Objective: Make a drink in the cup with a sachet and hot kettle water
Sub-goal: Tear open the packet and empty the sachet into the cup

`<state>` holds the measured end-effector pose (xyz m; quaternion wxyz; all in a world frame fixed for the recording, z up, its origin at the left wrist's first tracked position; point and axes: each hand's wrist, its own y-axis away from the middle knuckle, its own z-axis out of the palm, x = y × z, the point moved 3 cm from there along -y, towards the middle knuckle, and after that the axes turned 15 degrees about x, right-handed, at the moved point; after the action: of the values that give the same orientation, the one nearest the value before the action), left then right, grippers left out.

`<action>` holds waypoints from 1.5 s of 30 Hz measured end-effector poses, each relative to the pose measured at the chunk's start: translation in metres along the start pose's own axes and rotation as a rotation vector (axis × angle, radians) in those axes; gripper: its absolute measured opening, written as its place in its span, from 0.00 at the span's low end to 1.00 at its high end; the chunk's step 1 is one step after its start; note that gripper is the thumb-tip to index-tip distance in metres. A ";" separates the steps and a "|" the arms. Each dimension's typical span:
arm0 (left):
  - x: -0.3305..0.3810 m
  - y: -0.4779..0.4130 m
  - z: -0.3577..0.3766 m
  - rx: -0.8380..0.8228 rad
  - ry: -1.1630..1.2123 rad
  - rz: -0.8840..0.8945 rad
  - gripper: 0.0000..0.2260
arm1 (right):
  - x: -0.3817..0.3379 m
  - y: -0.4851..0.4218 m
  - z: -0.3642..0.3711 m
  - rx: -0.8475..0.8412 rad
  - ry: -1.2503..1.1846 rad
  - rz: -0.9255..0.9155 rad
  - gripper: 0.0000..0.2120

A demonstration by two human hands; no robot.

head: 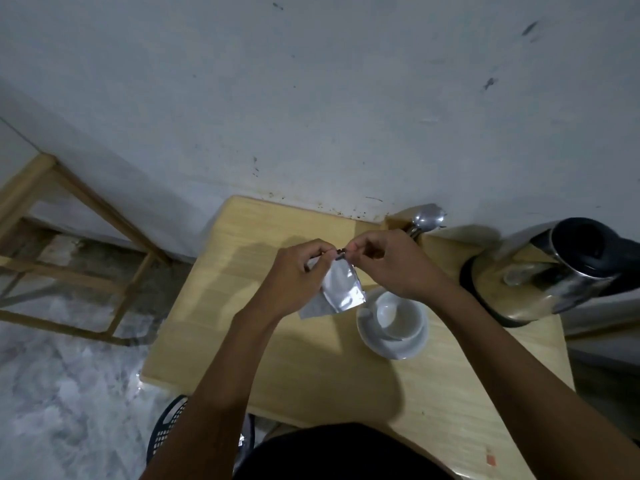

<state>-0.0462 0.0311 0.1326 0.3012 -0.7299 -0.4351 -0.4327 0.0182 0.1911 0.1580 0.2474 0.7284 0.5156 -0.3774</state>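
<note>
**Sachet pinched at its top, above the tabletop beside the cup**

Dark clothing (341,452) fills the near edge of the view, and two bare forearms reach forward from it over the pale wooden tabletop (311,375). Both hands meet over the tabletop, on the far side of the cup (398,315) and up to its left. Left hand (298,271) and right hand (394,261) each pinch the top edge of a silver foil sachet (341,289), fingertips almost touching one another; the sachet hangs down from that grip, its lower corner close above the cup's rim. Whether the top is torn open cannot be told. A second pale piece of packet shows just behind the sachet, on the side away from the cup.

White and seemingly empty, the cup stands on a white saucer (393,344). To the right of the cup, well apart from it, a steel kettle (550,271) with a black top stands at the tabletop's edge. Beyond the cup, near the wall (311,98), the bowl of a metal spoon (427,218) sticks up behind the right hand. Left of the cup, past the tabletop's edge, a wooden frame (69,216) stands on the marbled floor (62,393).
</note>
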 end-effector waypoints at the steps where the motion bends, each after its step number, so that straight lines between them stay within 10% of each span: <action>1: 0.003 0.000 0.000 0.001 0.010 0.011 0.08 | -0.002 0.000 -0.001 0.002 0.024 -0.020 0.03; 16: 0.035 0.014 -0.008 0.059 -0.246 0.232 0.08 | -0.039 0.009 -0.022 -0.087 0.558 -0.506 0.08; 32: 0.051 0.023 0.009 0.127 0.173 -0.136 0.10 | -0.038 0.028 -0.027 0.099 0.570 -0.802 0.02; 38: 0.050 0.022 0.010 0.149 0.067 -0.067 0.09 | -0.027 0.016 -0.036 0.057 0.370 -0.499 0.04; 45: 0.055 0.019 0.008 0.182 0.141 -0.129 0.09 | -0.037 0.023 -0.033 0.190 0.403 -0.774 0.04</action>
<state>-0.0126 0.0495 0.1767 0.3676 -0.6377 -0.4963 -0.4603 0.0429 0.1865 0.2067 -0.0851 0.5602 0.7512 -0.3385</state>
